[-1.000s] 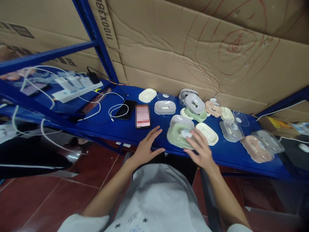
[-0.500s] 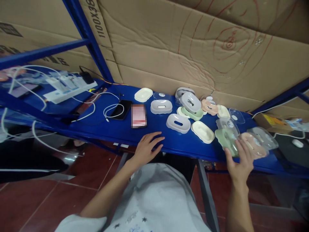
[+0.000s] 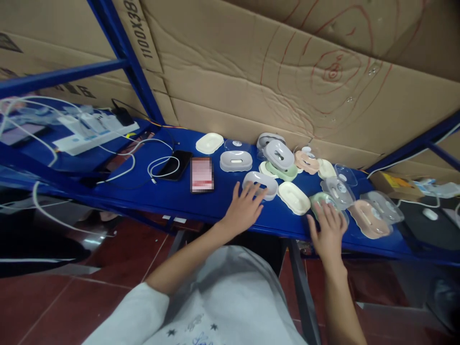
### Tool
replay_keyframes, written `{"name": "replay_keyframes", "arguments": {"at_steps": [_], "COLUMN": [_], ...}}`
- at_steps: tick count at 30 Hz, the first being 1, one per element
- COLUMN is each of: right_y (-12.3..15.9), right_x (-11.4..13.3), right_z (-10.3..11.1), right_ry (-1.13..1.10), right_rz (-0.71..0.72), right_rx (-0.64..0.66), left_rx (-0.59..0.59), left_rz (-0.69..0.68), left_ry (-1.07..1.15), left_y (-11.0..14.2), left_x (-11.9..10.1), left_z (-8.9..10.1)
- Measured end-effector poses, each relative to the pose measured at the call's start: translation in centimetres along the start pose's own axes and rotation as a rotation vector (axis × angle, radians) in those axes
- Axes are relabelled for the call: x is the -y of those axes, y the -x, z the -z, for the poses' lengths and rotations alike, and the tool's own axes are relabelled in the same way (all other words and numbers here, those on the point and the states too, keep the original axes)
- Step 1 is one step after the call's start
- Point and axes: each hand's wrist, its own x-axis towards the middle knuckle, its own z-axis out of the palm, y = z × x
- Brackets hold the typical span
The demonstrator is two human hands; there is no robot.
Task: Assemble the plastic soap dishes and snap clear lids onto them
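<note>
Shifted since earlier from six to four o'clock of the grey dish (image 3: 271, 188), the green dish (image 3: 317, 199), likely light, stiff and slick, best pinched by its rim, lies under the right hand (image 3: 328, 232), grip unclear, the left hand (image 3: 243, 211) spread-fingered.

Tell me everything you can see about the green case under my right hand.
The green case is pale, rounded and plastic-looking, seemingly with a clear cover. It lies on the blue table near the front edge, between a cream dish and a peach case, a grey case just behind. Your right hand lies over it, hiding much.
</note>
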Motion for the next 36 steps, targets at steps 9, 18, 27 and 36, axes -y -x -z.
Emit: {"name": "replay_keyframes", "arguments": {"at_steps": [9, 18, 27, 36], "right_y": [-3.4, -3.6, -4.2, -7.5], "right_x": [5.6, 8.1, 7.9, 11.5], "right_z": [-2.6, -2.0, -2.8, -3.7], "right_ry": [-0.495, -0.629, -0.516, -0.511], "right_rz": [0.223, 0.116, 0.365, 0.571], "right_rx": [0.236, 0.083, 0.266, 0.309], "left_rx": [-0.243, -0.143, 0.012, -0.054], "left_rz": [0.079, -0.051, -0.138, -0.048], "left_ry": [0.122, 0.078, 0.058, 0.026], "left_y": [4.0, 2.5, 3.2, 5.9], "left_x": [5.0, 1.8, 2.6, 5.8], "left_z": [2.1, 0.4, 0.2, 0.8]}}
